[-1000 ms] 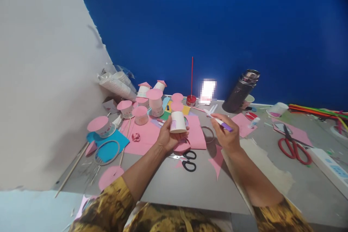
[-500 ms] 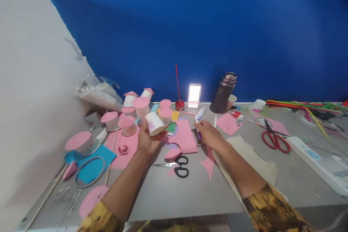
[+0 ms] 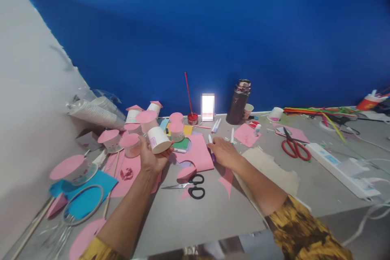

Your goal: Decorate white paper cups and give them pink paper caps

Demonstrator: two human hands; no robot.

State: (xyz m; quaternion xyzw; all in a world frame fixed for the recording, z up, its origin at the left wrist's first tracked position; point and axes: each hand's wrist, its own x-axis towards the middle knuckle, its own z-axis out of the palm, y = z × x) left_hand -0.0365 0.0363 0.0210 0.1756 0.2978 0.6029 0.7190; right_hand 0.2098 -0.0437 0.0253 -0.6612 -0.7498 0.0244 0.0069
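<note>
My left hand [image 3: 150,160] is closed round a white paper cup [image 3: 159,141], which is tilted sideways and has a purple drawing on its side. Over the middle of the table, my right hand [image 3: 224,152] has its fingers on a white marker with a purple end [image 3: 212,148], partly hidden by them. Just left of it lies pink paper [image 3: 202,154] with rounded cut-outs. Black-handled scissors [image 3: 195,187] rest in front of that sheet. More markers [image 3: 216,125] lie behind my right hand.
Cups topped with pink paper [image 3: 146,118] stand at left, near stacked paper cups [image 3: 94,113]. A dark flask [image 3: 238,103] stands against the blue wall. To the right are red-handled scissors [image 3: 295,150], a power strip [image 3: 341,170] and a beige cloth [image 3: 271,170].
The view has turned a little to the right, so the scene sits farther left. My left hand still holds the cup, and my right fingers are still at the marker.
</note>
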